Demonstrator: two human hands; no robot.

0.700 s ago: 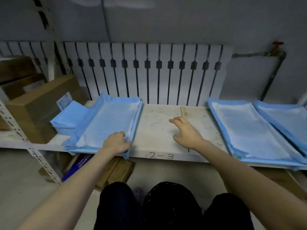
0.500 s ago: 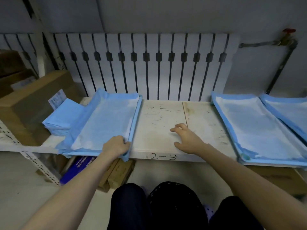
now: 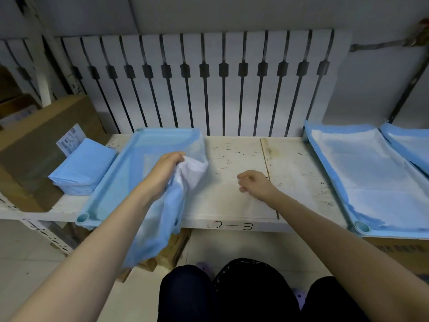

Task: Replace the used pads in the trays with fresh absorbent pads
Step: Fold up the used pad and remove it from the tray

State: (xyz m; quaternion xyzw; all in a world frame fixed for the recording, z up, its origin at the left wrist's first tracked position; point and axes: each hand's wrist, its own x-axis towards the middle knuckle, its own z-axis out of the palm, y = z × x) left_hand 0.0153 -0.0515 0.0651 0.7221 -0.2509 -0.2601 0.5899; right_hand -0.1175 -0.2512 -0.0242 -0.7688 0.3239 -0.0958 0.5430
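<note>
Scuffed white shelf: left hand grips a crumpled blue-and-white absorbent pad over the pale-blue plastic tray; right hand loosely curled, empty.

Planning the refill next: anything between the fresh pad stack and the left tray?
Nothing between them; the fresh pad stack sits beside the left tray. But the used pad, gripped by the left hand, covers the tray's right side.
</note>
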